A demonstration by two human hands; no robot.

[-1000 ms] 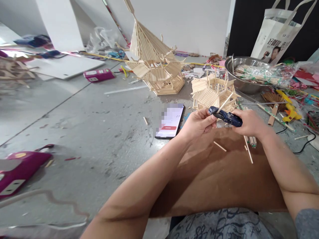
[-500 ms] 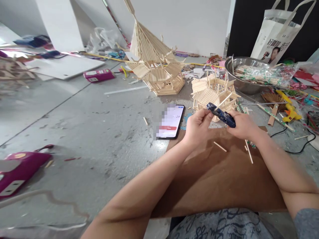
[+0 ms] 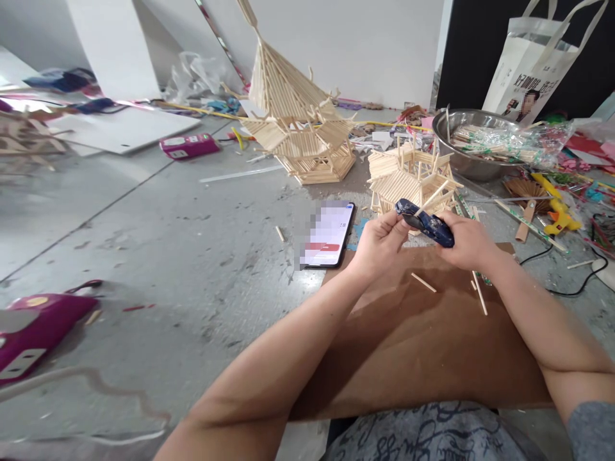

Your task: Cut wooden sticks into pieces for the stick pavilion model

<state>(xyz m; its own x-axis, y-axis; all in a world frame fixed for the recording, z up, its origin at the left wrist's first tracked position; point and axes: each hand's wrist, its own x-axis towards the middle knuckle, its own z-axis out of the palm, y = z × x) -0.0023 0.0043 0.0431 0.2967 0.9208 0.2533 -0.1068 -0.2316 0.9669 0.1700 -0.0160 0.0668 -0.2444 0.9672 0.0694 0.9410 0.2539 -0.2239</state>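
Grey concrete floor point(image 3: 192, 243) under a brown cardboard sheet point(image 3: 413, 346). Above it, the right hand point(image 3: 468, 242) is closed around dark blue cutters point(image 3: 425, 221) whose blades bite a thin pale wooden stick point(image 3: 432, 196); the left hand point(image 3: 382, 242) pinches the stick's near end. A skewed cut could splinter it, or the offcut could fly toward the small stick model point(image 3: 413, 176).

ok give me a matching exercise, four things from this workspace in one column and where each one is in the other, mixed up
Things:
1. dark blue tool
2. phone
3. steel bowl
4. short loose stick

Places:
A. lying on the brown cardboard sheet
B. gripped in the right hand, its tip at the left hand
C. screen up on the grey floor, left of the hands
D. far right, holding bagged sticks

Pairs: 1-B, 2-C, 3-D, 4-A
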